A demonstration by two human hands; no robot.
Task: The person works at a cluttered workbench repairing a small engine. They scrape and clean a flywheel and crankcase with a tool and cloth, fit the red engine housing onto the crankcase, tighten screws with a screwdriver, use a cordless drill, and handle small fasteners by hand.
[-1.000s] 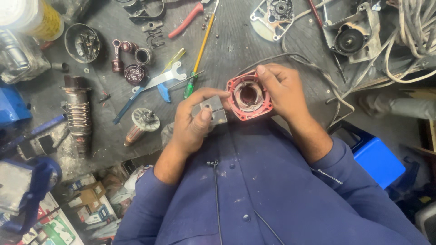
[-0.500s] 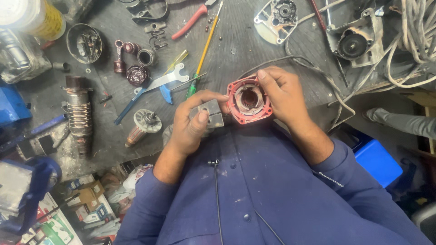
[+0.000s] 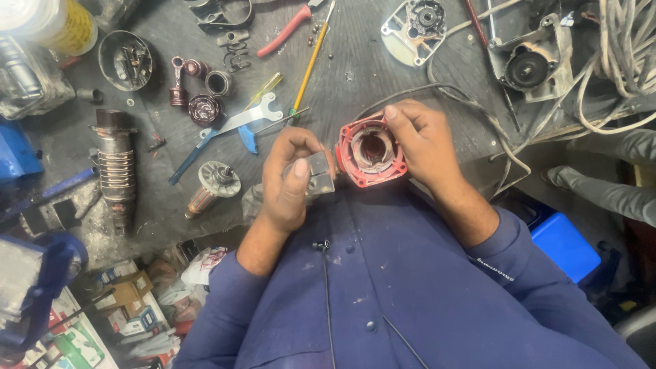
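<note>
A: Quick, where's the red motor housing (image 3: 370,152)?

B: In my right hand (image 3: 427,147), held over the near edge of the workbench (image 3: 355,75), just in front of my chest. Fingers wrap its far and right side, index fingertip on the top rim.

A: Which way does it point?

B: Open bore faces up at the camera, tilted a bit toward me. So its long axis runs roughly along my line of sight.

A: Left hand?

B: My left hand (image 3: 290,181) pinches a small grey metal block (image 3: 320,172), thumb on top. Block touches the housing's left edge. Both hands clamped, close together, each on 1 part.

A: Nearer hand?

B: Right one, it's holding the housing. Armature (image 3: 213,186) lies off to the left, untouched.
</note>
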